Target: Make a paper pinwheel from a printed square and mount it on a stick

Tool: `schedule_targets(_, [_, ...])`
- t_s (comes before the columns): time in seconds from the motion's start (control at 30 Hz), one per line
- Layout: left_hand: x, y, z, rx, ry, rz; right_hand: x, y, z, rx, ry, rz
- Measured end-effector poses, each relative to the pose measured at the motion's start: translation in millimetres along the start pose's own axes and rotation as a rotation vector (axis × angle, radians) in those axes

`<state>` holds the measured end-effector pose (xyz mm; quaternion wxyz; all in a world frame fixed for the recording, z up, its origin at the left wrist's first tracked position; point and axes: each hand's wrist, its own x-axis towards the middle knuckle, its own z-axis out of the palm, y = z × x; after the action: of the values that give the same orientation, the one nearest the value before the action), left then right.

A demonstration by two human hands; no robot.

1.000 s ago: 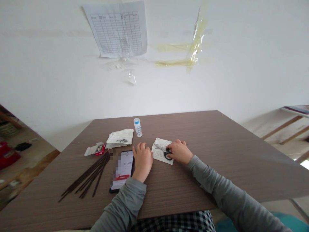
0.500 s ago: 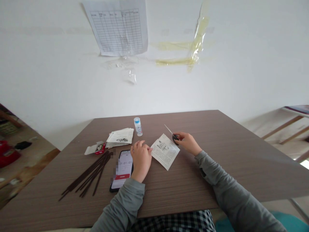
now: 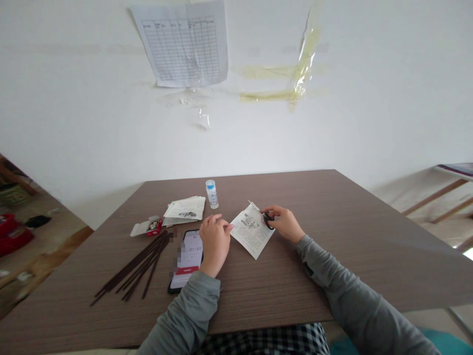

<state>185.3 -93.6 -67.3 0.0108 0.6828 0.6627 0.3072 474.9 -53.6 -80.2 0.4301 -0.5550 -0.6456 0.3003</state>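
Note:
A square sheet of printed paper (image 3: 253, 231), with text and a small drawing, is held by its left corner in my left hand (image 3: 215, 244), thumb and fingers pinched together. My right hand (image 3: 284, 222) grips black-handled scissors (image 3: 268, 220) by the finger loops. Their blades point up and to the left across the paper's upper right edge, with the tip showing just past the top corner. Left of my left hand lies a phone (image 3: 190, 254) with a timer on its screen, partly covered by that hand.
A stack of printed papers (image 3: 184, 209) lies at the back left, beside a small clear bottle with a blue band (image 3: 212, 194). An open red box of small metal pieces (image 3: 153, 226) and several thin dark sticks (image 3: 135, 266) lie further left. A white wall (image 3: 273, 143) rises behind the table.
The scissors have moved down and left, from beyond the paper's right side onto its upper right edge. My left hand stays at the left corner.

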Motion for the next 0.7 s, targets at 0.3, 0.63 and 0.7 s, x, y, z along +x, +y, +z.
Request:
schedule_targets(0.3, [0.7,-10.3,19.2,-0.22,0.115,-0.079,3.4,1.7,-10.6,0.241,0.069,0.068])
schedule_targets(0.63, [-8.9,19.9,7.6,-0.405,-0.112,-0.12,2.4,-1.2,-8.7,0.364,0.068,0.101])
schedule_targets(0.7, [-9.5,21.9,7.0,-0.46,-0.097,-0.138,2.2,-1.9,-9.0,0.382,0.072,0.099])
